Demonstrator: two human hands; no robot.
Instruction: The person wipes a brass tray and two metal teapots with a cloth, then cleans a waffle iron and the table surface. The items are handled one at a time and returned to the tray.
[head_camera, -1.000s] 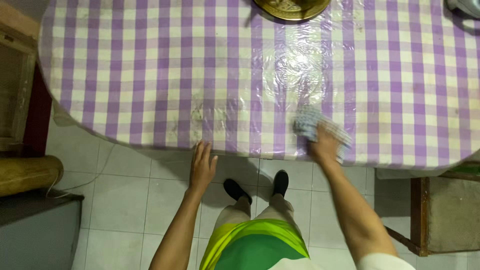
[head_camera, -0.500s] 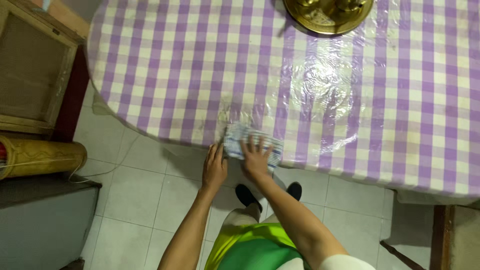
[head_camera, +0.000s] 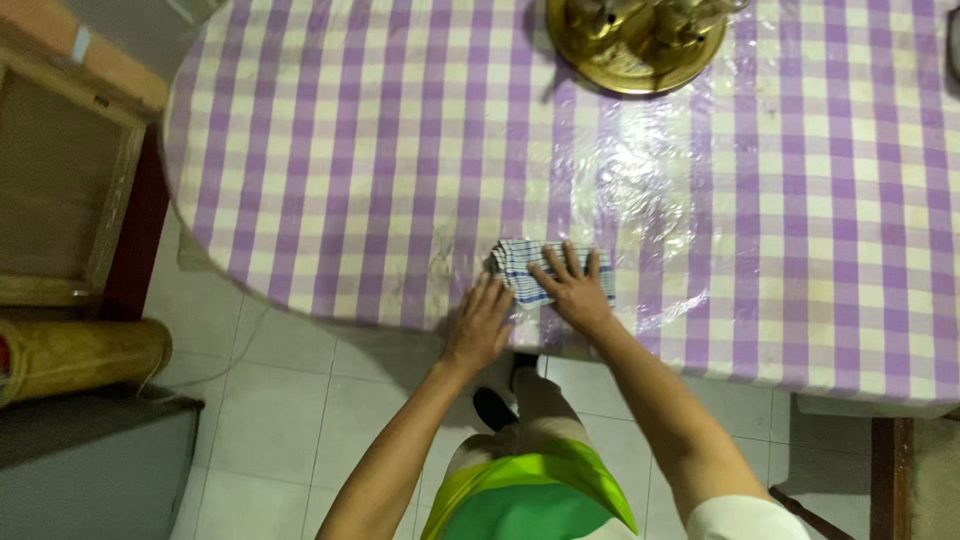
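Right hand (head_camera: 573, 290) pressed flat, fingers spread, on a folded blue-and-white checked cloth (head_camera: 535, 270) near the front edge of the purple-checked table (head_camera: 350, 150); cloth mostly under and just left of the palm, not gripped. Left hand (head_camera: 480, 325) open and flat at the table's edge, fingertips just beside the cloth's left end. Brass tray (head_camera: 630, 60) well apart at the far side.

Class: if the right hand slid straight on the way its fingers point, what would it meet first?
The right hand lies flat on the cloth, fingers pointing up the table. Beyond them is bare tablecloth; the brass tray looks first, slightly to the right.
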